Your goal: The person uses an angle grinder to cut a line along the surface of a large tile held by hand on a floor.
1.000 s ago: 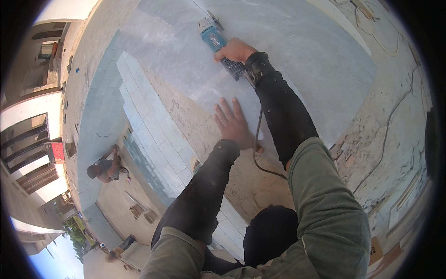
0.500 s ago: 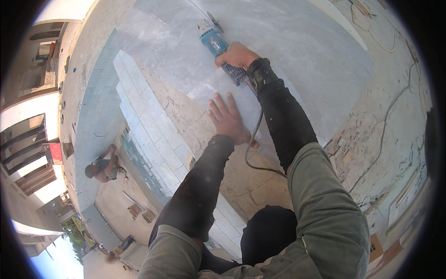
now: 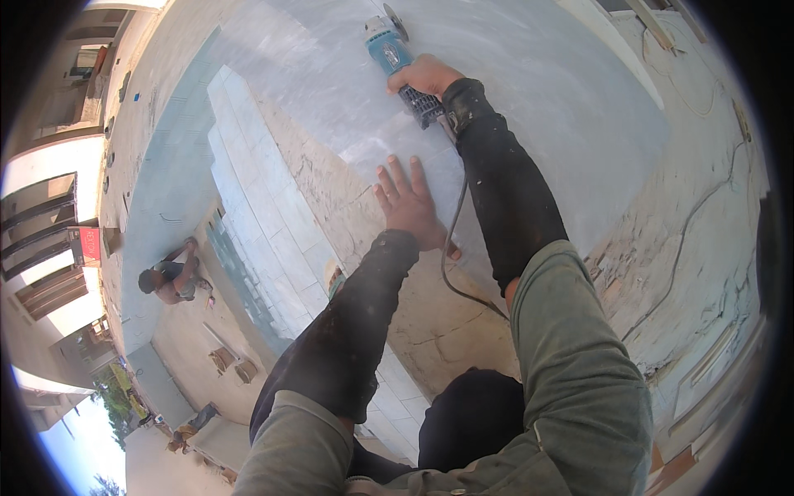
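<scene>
My right hand (image 3: 428, 78) is wrapped round the body of a blue angle grinder (image 3: 389, 54). Its thin cutting disc (image 3: 396, 22) stands on edge at the far end of the tool, over a large grey slab (image 3: 529, 107); whether the disc touches the slab I cannot tell. From the back of the grinder a dark power cord (image 3: 457, 217) runs down between my arms. My left hand (image 3: 411, 207) lies flat with fingers spread, pressing on the near edge of the slab. Nothing is held in it.
Rows of pale tiles (image 3: 277, 198) lie left of the slab. A co-worker (image 3: 172, 277) crouches farther left on the bare floor. Broken, rough ground (image 3: 637, 264) and a loose cable (image 3: 691, 215) are on the right. A red sign (image 3: 89, 243) stands at far left.
The grinder and my right hand have moved slightly farther away along the slab. My left hand stays flat in nearly the same place. The view has tilted a little.
</scene>
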A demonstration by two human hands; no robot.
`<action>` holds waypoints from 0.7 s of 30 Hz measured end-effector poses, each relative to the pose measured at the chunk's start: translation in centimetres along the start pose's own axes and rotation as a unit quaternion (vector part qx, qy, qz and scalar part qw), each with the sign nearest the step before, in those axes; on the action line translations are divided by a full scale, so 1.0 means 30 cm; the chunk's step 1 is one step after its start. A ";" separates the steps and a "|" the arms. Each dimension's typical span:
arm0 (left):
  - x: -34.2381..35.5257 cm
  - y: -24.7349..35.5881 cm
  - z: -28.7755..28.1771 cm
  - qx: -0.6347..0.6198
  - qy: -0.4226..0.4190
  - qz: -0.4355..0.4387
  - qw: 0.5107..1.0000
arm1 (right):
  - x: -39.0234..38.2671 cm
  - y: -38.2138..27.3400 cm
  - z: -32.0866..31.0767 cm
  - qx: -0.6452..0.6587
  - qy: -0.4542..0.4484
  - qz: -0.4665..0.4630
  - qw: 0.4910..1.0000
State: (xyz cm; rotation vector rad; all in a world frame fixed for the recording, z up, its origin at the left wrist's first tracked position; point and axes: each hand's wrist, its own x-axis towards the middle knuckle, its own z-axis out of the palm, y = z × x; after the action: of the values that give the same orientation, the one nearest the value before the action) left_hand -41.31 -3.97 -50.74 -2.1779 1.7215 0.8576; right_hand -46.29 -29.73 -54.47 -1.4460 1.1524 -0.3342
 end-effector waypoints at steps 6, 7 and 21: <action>-0.003 0.009 -0.014 0.007 -0.004 -0.003 1.000 | 0.051 0.002 -0.006 0.004 -0.009 -0.003 1.000; -0.008 0.022 -0.031 0.014 -0.015 -0.006 1.000 | 0.060 0.006 -0.012 0.008 -0.009 -0.001 1.000; -0.002 -0.003 -0.008 0.035 -0.007 -0.002 0.999 | -0.014 -0.034 -0.017 0.060 -0.031 0.021 0.997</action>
State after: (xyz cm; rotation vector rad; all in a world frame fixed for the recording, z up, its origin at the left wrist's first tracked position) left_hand -41.17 -4.03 -50.54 -2.1246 1.7145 0.7957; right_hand -46.43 -29.89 -53.27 -1.3171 1.0925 -0.3210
